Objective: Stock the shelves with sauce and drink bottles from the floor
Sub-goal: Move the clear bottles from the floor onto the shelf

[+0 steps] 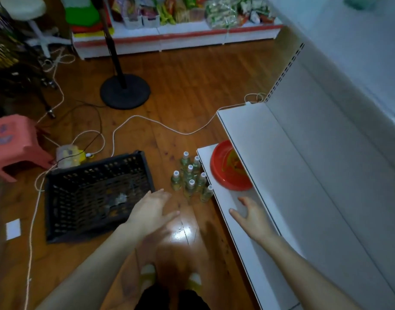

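Both grips are being held open and empty, left hand over the floor, right hand over the low shelf. The bottles are standing upright (caps up) on the floor just ahead, beside the shelf edge; the left hand is judged nearer.

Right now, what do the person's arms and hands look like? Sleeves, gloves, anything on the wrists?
Left hand and right hand are both bare, with no gloves. No watch, band or ring shows on either. Both arms are uncovered all the way to the bottom edge of the picture, with no sleeve in view. The left hand is blurred, so small details there can't be told.
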### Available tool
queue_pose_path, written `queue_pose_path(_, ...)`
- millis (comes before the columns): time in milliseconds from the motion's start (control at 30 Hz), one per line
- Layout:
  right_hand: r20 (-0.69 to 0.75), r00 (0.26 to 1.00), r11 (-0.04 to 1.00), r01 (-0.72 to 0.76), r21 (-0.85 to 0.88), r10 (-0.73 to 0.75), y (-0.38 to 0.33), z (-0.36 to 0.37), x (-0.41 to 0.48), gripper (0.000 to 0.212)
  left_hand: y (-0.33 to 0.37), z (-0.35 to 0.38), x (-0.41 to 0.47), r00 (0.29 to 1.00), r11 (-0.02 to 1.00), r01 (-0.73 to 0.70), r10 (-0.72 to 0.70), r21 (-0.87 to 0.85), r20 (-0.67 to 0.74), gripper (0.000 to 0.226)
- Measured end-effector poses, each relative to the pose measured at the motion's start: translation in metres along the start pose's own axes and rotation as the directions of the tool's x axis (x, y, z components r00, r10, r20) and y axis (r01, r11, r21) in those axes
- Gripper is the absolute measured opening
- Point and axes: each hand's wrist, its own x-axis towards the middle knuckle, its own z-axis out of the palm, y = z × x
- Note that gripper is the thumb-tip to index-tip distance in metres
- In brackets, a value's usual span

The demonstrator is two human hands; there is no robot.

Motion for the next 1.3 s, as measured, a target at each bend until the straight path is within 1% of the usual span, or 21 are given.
queue_pose_path(200, 0.016, 0.998, 0.996, -0.069, 0.060, 0.068, 0.074, 0.109, 0.085, 0.061, -0.047, 0.109, 0.096, 0.999, 0.999, -0.012, 0.013, -0.043, 0.034, 0.064)
queue_pose_path(333, -0.019, 0.996, 0.994, -0.091, 0.056, 0.092, 0.129, 0.178, 0.146, 0.066, -0.082, 0.192, 0.159, 0.999, 0.996, -0.021, 0.024, -0.085, 0.030, 0.068)
queue_pose_path(400, -0.048, 0.994, 0.994, -0.092, 0.050, 0.095, 0.152, 0.209, 0.175, 0.068, -0.099, 0.232, 0.190, 1.000, 0.992, -0.019, 0.019, -0.125, -0.001, 0.070)
queue_pose_path(500, -0.104, 0.993, 0.998, -0.054, 0.025, 0.056, 0.180, 0.248, 0.220, 0.073, -0.121, 0.283, 0.235, 0.998, 0.989, -0.034, 0.026, -0.146, -0.056, 0.072)
queue_pose_path(633, -0.187, 0.982, 1.000, -0.004, 0.026, 0.008, 0.204, 0.283, 0.274, 0.080, -0.146, 0.332, 0.292, 0.985, 0.983, -0.077, 0.048, -0.169, -0.168, 0.079)
queue_pose_path(800, -0.246, 0.965, 0.995, 0.096, 0.004, -0.092, 0.228, 0.316, 0.319, 0.074, -0.170, 0.377, 0.345, 0.975, 0.979, -0.099, 0.060, -0.176, -0.216, 0.097)
queue_pose_path(867, -0.278, 0.954, 0.993, 0.120, 0.005, -0.114, 0.234, 0.326, 0.328, 0.075, -0.174, 0.390, 0.359, 0.969, 0.973, -0.109, 0.059, -0.202, -0.239, 0.102)
queue_pose_path(1000, -0.360, 0.925, 0.991, 0.134, 0.018, -0.118, 0.236, 0.339, 0.338, 0.085, -0.179, 0.409, 0.381, 0.952, 0.903, -0.163, 0.039, -0.398, -0.302, 0.113)
queue_pose_path(1067, -0.387, 0.916, 0.991, 0.131, 0.039, -0.105, 0.235, 0.343, 0.341, 0.086, -0.181, 0.415, 0.387, 0.947, 0.860, -0.189, 0.032, -0.474, -0.319, 0.111)
queue_pose_path(1133, -0.406, 0.908, 0.989, 0.135, 0.057, -0.100, 0.234, 0.346, 0.343, 0.083, -0.181, 0.417, 0.389, 0.938, 0.828, -0.221, 0.036, -0.515, -0.346, 0.103)
queue_pose_path(1300, -0.440, 0.895, 0.978, 0.148, 0.145, -0.070, 0.234, 0.353, 0.336, 0.077, -0.178, 0.416, 0.378, 0.916, 0.804, -0.248, 0.012, -0.540, -0.401, 0.092)
